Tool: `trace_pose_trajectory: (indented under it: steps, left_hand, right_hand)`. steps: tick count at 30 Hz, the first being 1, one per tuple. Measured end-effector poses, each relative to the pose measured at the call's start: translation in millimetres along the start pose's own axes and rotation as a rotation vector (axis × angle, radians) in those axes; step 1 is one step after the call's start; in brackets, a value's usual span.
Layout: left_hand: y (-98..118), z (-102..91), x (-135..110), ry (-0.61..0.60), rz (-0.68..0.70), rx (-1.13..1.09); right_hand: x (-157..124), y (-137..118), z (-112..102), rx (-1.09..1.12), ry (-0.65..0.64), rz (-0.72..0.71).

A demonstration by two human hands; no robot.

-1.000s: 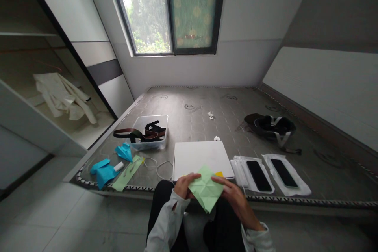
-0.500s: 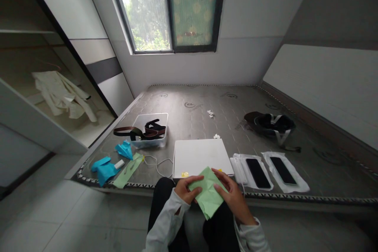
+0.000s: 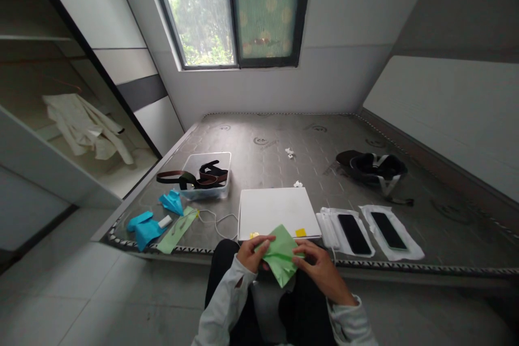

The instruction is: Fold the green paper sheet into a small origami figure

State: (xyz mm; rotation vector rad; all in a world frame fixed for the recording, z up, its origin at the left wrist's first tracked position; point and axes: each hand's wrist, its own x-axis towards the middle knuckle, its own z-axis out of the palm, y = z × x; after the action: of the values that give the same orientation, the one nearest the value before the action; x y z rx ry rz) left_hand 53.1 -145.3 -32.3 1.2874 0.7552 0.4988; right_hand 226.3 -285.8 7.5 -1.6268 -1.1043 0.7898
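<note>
A light green sheet of folded paper [image 3: 281, 257] is held between my two hands above my knees. My left hand [image 3: 252, 253] pinches its left edge, thumb on top. On the opposite side, my right hand [image 3: 320, 269] grips the right edge between thumb and fingers. Creases run across the paper, and its lower end narrows to a point. Just beyond it lies a flat white box [image 3: 278, 208] at the mattress edge, with a small yellow piece [image 3: 300, 233] on its near right part. The fingers under the paper are partly hidden.
Two dark phones [image 3: 354, 234] on white wrapping lie right of the box. Leftward are blue folded paper [image 3: 148, 232], a green strip [image 3: 177, 232], a white cable [image 3: 219, 221] and a clear bin [image 3: 208, 192] with belts. A dark cap [image 3: 373, 167] sits farther right on the mattress [image 3: 259, 130].
The green paper has been turned and folded smaller between my hands. My right hand has shifted its grip along the right edge, and more of the yellow piece on the box shows.
</note>
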Motion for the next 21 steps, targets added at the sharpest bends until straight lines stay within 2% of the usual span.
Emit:
trace_pose_trajectory:
  steps: [3,6,9,11,14,16,21]
  left_hand:
    - [5,0.1,-2,-0.03,0.004,0.018]
    - [7,0.7,-1,-0.03,0.123,0.119]
    - [6,3.3,0,0.025,0.194,0.21]
    - [3,5.7,1,0.077,0.194,0.193]
    - [-3,9.2,1,0.1,0.143,0.081]
    - [-5,10.2,0,0.074,0.13,0.023]
    - [-1,4.1,-6,-0.105,0.147,0.0]
  right_hand:
    - [3,-1,7,0.014,0.06,0.018]
    - [4,0,15,0.09,0.146,0.086]
    - [6,0,21,0.212,0.2,0.116]
    - [6,0,23,0.307,0.187,0.136]
    - [4,-3,25,0.44,0.074,0.192]
    - [3,-5,25,0.467,0.03,0.229]
    - [3,-2,24,0.378,0.131,0.244]
